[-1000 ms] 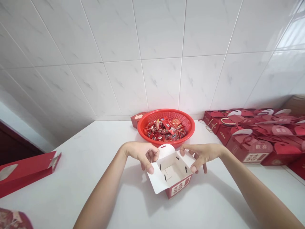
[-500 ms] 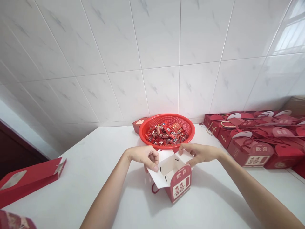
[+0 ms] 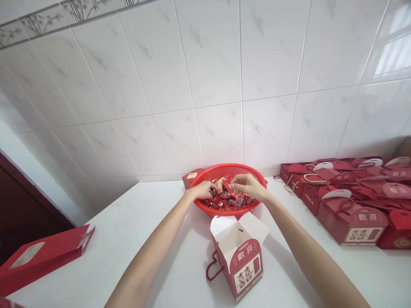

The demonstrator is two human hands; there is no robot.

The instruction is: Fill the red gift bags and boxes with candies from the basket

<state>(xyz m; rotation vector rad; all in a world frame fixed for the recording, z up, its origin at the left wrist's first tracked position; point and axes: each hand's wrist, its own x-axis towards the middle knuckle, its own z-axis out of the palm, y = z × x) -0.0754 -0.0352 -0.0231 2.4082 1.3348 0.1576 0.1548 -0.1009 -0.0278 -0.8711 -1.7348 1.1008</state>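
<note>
Pinching red sweet (image 3: 226,184) w/ R hand (image 3: 245,185); L hand (image 3: 204,189) curled, grip unclear; open box (image 3: 239,261) nearside of basket (image 3: 208,210), nearer R.

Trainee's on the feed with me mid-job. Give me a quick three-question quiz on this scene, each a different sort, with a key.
1. True or false: the left hand and the right hand both reach into the red basket.
2. On which pictured side of the open box does its cord handle stick out? A) left B) right C) far
3. What lies inside the red basket?

Key: 1. True. 2. A. 3. Small wrapped packets, mostly red.
</note>
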